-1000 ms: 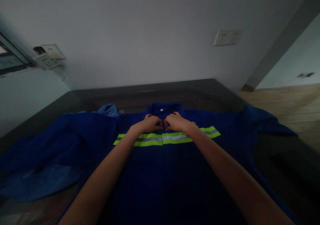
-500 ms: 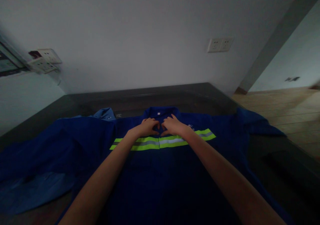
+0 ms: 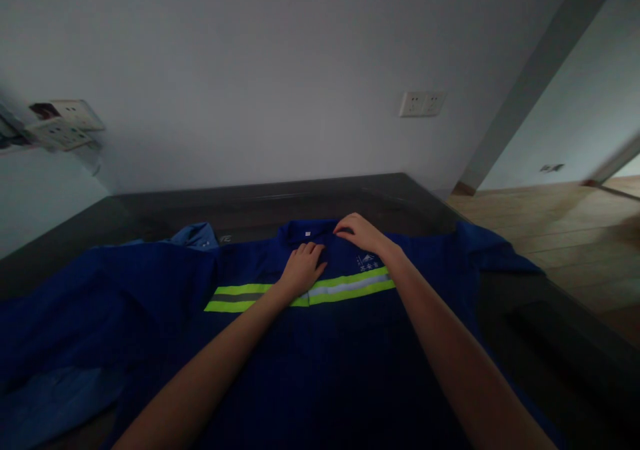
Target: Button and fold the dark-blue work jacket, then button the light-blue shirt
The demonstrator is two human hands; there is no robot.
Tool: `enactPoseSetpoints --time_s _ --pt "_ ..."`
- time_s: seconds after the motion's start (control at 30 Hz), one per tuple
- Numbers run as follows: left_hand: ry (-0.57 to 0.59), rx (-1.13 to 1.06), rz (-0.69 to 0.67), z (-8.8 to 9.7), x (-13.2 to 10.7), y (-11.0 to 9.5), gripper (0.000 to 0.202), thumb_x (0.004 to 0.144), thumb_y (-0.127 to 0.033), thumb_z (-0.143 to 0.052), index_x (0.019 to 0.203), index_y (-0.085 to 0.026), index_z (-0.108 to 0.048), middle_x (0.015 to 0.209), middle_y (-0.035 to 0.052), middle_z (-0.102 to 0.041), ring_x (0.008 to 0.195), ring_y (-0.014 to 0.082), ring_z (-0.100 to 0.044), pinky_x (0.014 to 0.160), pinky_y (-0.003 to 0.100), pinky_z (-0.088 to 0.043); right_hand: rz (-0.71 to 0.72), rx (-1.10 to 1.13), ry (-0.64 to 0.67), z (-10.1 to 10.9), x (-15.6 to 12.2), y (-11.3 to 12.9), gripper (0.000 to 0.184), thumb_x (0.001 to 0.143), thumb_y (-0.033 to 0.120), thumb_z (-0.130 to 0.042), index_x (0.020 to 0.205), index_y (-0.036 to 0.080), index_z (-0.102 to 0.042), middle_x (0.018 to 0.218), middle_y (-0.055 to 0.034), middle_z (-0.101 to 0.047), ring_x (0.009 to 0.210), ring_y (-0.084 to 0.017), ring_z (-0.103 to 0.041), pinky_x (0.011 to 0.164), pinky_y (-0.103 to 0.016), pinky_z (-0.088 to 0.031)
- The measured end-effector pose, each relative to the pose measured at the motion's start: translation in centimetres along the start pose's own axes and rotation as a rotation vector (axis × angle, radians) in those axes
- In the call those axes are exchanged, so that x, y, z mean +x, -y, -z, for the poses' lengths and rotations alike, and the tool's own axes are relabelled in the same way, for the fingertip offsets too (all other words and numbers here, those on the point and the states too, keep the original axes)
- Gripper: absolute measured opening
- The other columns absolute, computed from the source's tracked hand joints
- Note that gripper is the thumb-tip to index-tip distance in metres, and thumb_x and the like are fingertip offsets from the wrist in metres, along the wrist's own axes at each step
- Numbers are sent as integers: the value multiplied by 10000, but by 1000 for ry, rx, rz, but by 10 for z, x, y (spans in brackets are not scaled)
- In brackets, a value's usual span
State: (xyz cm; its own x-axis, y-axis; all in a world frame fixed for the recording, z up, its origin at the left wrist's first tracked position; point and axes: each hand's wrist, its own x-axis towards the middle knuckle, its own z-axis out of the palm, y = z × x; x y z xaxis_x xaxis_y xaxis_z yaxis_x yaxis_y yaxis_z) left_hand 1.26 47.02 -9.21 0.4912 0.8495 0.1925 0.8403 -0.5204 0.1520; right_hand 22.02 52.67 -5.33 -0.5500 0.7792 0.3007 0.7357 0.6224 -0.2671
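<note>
A dark blue work jacket (image 3: 320, 363) with a yellow-green and grey reflective band (image 3: 350, 287) lies front-up on a dark table (image 3: 250, 200), collar toward the wall. My left hand (image 3: 301, 268) rests flat on the chest just below the collar, fingers stretched out. My right hand (image 3: 361, 232) lies on the right side of the collar (image 3: 305, 230), fingers extended and touching the cloth. A small white logo (image 3: 367, 261) shows on the chest beside my right wrist.
A lighter blue garment (image 3: 55, 397) lies bunched at the left of the table. The jacket's right sleeve (image 3: 493, 253) reaches the table's right edge. Wall sockets (image 3: 421, 103) sit on the white wall behind, a second socket pair (image 3: 60, 123) at left. Wooden floor (image 3: 565, 230) lies to the right.
Both hands were pinched together at the jacket's front below the collar. They have parted: the left now lies flat on the chest, the right has moved up onto the collar.
</note>
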Motion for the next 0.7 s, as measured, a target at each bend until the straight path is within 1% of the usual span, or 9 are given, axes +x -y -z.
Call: enactPoseSetpoints --time_s 0.1,0.2,0.27,0.33,0.4,0.47,0.53,0.6,0.7 --pt "-53 70 -23 -3 -2 -4 416 895 -262 -473 1297 -162 -445 1187 122 -554 1064 265 -513 870 392 -437 3 -122 -33 -35 2 -4 143 842 219 -617 953 183 -700 1154 -101 -611 1173 -252 -451 1010 -437 -344" --pt "-80 85 -68 -2 -3 -10 378 893 -193 -447 1270 -195 -471 1225 95 -549 1087 243 -511 894 377 -438 -29 -133 -117 -61 1 -11 197 832 195 -618 1021 197 -674 1248 -115 -542 1234 -277 -384 1025 -487 -330" --pt "-73 58 -111 -3 -3 -14 354 903 -199 -434 1252 -204 -493 1272 84 -537 1139 233 -501 937 374 -430 -26 -65 -187 -68 0 -15 259 824 184 -618 1081 200 -643 1278 -119 -514 1243 -268 -381 1023 -471 -346" --pt "-55 32 -146 -7 -3 -17 366 912 -229 -434 1272 -192 -489 1338 92 -509 1215 234 -471 1009 390 -395 -46 25 -301 -65 2 -20 298 826 186 -606 1123 199 -614 1298 -120 -494 1242 -252 -397 1015 -440 -364" --pt "-29 18 -160 -13 -4 -18 411 918 -252 -434 1320 -170 -455 1404 111 -459 1287 241 -422 1070 411 -344 -161 76 -400 -58 5 -23 299 860 191 -540 1155 194 -588 1267 -118 -515 1193 -229 -458 978 -401 -399" --pt "0 7 -160 -20 -3 -16 452 927 -271 -418 1363 -153 -412 1451 125 -405 1337 241 -371 1101 425 -310 -342 46 -380 -53 11 -25 300 905 206 -454 1180 169 -568 1162 -115 -582 1072 -200 -546 909 -349 -437" --pt "29 -7 -168 -25 -3 -13 472 939 -287 -386 1390 -149 -380 1475 125 -366 1370 235 -321 1115 435 -290 -467 -22 -280 -53 17 -25 295 930 255 -425 1149 138 -586 1051 -117 -632 973 -195 -588 858 -321 -446" --pt "54 -13 -179 -28 -2 -11 486 946 -300 -357 1408 -148 -354 1490 124 -336 1391 231 -277 1125 445 -270 -496 -73 -204 -58 24 -24 291 925 319 -463 1069 124 -623 1015 -134 -648 968 -221 -591 840 -328 -441" --pt "69 -3 -187 -30 -2 -10 502 949 -306 -335 1428 -157 -323 1503 117 -308 1405 231 -239 1132 452 -251 -508 -129 -153 -66 33 -23 261 913 336 -500 999 131 -637 1043 -150 -648 1005 -249 -581 823 -335 -434"
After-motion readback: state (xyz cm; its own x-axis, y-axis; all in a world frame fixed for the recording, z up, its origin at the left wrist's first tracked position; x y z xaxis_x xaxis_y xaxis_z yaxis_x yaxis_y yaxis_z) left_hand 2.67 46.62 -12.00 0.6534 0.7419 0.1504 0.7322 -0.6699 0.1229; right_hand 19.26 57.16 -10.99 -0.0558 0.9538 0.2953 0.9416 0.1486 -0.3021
